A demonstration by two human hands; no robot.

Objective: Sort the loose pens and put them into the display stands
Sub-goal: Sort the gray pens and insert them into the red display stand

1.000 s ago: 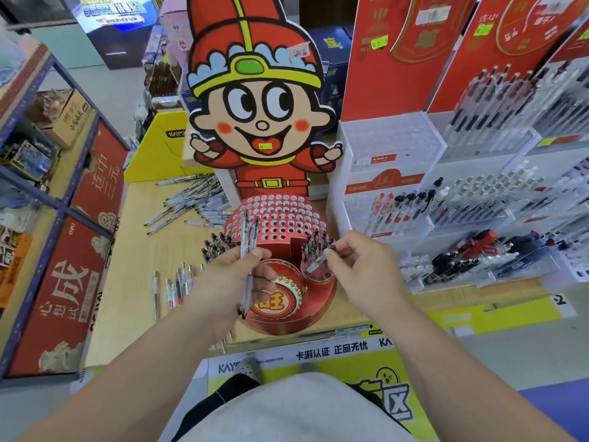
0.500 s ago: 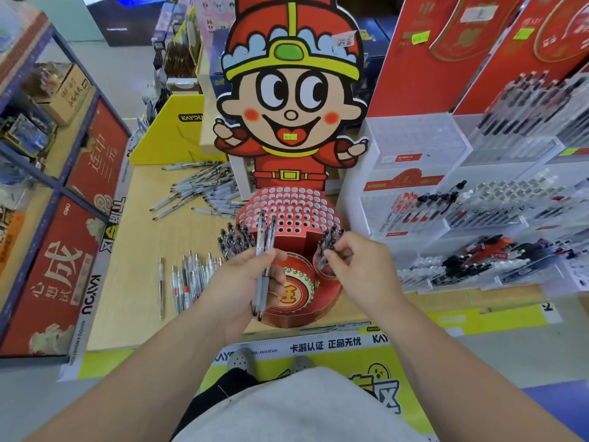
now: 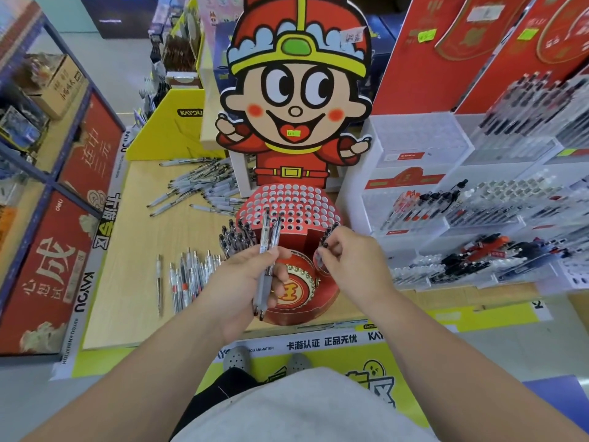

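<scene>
A red cartoon-figure display stand point(image 3: 293, 212) with many round holes stands in the middle of the wooden table. My left hand point(image 3: 245, 282) grips two or three grey pens point(image 3: 266, 250) upright in front of the stand. My right hand point(image 3: 350, 260) pinches the top of a pen at the stand's right cluster of pens point(image 3: 330, 232); its fingers hide the pen's tip. Another cluster of pens point(image 3: 236, 239) fills the stand's left side. Loose pens lie in a row point(image 3: 188, 279) at my left and in a heap point(image 3: 200, 189) farther back.
White acrylic racks point(image 3: 446, 202) full of pens stand at the right, under red boards. A yellow box point(image 3: 169, 129) stands at the back left. Blue shelving with red panels point(image 3: 63, 218) runs along the left. The table's front edge point(image 3: 223, 336) is near my feet.
The view has shifted so the stand sits more to the right. My right hand has gone from holding a pen slanted over the right cluster to pinching down at it. My left hand keeps its pens.
</scene>
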